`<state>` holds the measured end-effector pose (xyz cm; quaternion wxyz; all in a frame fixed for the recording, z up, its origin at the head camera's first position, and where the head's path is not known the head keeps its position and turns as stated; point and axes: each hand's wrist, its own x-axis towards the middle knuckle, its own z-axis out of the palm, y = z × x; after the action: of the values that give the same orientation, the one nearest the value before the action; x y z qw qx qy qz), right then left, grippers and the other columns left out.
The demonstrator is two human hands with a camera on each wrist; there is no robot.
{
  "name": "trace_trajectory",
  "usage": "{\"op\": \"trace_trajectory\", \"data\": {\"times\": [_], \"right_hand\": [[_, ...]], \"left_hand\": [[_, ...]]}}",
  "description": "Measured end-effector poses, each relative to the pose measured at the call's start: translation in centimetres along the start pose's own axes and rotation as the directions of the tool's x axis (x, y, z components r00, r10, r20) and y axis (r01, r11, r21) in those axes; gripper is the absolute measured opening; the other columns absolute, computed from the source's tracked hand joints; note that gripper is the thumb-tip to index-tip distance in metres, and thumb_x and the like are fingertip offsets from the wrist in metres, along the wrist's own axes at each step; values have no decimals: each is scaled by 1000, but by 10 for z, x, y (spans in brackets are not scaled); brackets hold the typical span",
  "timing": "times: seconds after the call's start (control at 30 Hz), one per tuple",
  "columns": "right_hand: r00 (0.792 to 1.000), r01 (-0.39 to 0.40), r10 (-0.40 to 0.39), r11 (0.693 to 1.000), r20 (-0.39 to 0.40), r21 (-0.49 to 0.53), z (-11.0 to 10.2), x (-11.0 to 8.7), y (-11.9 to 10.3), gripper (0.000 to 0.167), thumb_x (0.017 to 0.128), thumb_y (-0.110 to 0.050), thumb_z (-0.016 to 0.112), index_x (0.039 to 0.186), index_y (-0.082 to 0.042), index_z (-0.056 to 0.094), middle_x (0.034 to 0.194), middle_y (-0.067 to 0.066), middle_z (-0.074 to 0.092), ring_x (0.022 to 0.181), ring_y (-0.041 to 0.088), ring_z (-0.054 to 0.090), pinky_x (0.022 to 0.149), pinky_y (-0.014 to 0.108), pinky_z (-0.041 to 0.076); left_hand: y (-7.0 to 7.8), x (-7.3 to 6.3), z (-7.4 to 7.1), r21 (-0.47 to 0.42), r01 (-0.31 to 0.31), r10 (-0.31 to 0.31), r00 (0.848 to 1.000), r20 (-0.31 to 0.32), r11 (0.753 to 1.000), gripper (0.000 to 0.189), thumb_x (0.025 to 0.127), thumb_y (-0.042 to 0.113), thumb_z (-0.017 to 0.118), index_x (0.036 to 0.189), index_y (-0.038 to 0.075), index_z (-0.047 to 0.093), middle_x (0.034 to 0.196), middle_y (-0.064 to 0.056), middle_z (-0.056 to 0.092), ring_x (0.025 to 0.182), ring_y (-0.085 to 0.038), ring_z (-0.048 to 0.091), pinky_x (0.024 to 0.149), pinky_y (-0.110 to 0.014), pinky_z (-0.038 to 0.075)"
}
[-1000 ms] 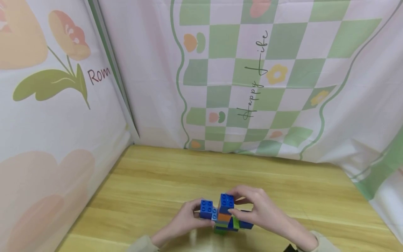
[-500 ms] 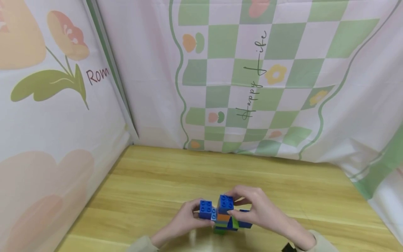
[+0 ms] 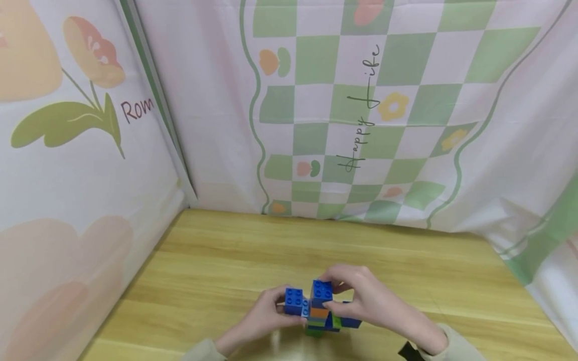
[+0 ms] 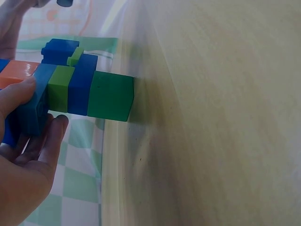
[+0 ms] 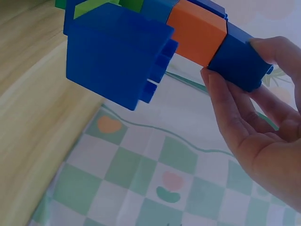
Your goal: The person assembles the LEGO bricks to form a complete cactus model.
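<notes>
A structure of joined toy building bricks stands upright on the table, its green brick (image 4: pixel 110 96) lowest. My left hand (image 3: pixel 262 317) grips the lighter-blue brick (image 4: pixel 36 101) in the structure's side arm, thumb on one side and fingers on the other. A dark blue brick (image 3: pixel 294 301) sits on that arm's outer end. My right hand (image 3: pixel 368 296) pinches the top dark blue brick (image 5: pixel 241 59) between thumb and fingers. That brick meets the orange brick (image 5: pixel 197 29) below it. Opposite the left arm, another dark blue brick (image 5: pixel 113 54) juts out beside a lime-green piece (image 3: pixel 336 321).
The wooden table (image 3: pixel 217 260) reaches back to a hanging checkered cloth (image 3: pixel 361 125). A flower-printed cloth (image 3: pixel 81 175) borders the left side. Near the right sleeve (image 3: pixel 451 346) lies a small black thing (image 3: pixel 410 352), partly hidden.
The whole head view has shifted slightly left. Both hands keep the same holds on the bricks, with hardly any other movement.
</notes>
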<state>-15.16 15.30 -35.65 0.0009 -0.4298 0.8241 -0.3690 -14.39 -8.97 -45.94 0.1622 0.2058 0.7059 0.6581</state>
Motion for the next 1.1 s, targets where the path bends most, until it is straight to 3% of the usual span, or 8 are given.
{"op": "trace_trajectory", "data": {"times": [0.3, 0.8, 1.1], "right_hand": [[1000, 5, -5, 1000, 21, 0, 1, 3, -3, 25, 83, -3, 73, 105, -11, 65, 96, -1, 71, 87, 5, 70, 74, 20, 61], [998, 56, -57, 998, -35, -17, 5, -2, 1, 30, 83, -4, 75, 110, -10, 64, 98, 0, 69, 87, 5, 69, 72, 22, 62], [990, 111, -121, 986, -76, -124, 10, -8, 4, 35, 84, -5, 75, 115, -10, 61, 99, -2, 66, 87, 4, 67, 71, 21, 62]], "left_hand": [[-3, 1, -1, 3, -14, 14, 1000, 10, 1000, 40, 81, 7, 78, 118, 2, 63, 116, -20, 69, 98, -4, 69, 89, -23, 59], [-8, 2, -3, -4, -27, 27, 1000, 13, 1000, 41, 81, 11, 80, 118, 5, 64, 115, -17, 69, 99, -7, 70, 88, -24, 59], [-8, 1, -2, 0, -20, 20, 1000, 13, 1000, 42, 80, 10, 80, 119, 7, 63, 117, -16, 69, 100, -8, 70, 88, -24, 60]]}}
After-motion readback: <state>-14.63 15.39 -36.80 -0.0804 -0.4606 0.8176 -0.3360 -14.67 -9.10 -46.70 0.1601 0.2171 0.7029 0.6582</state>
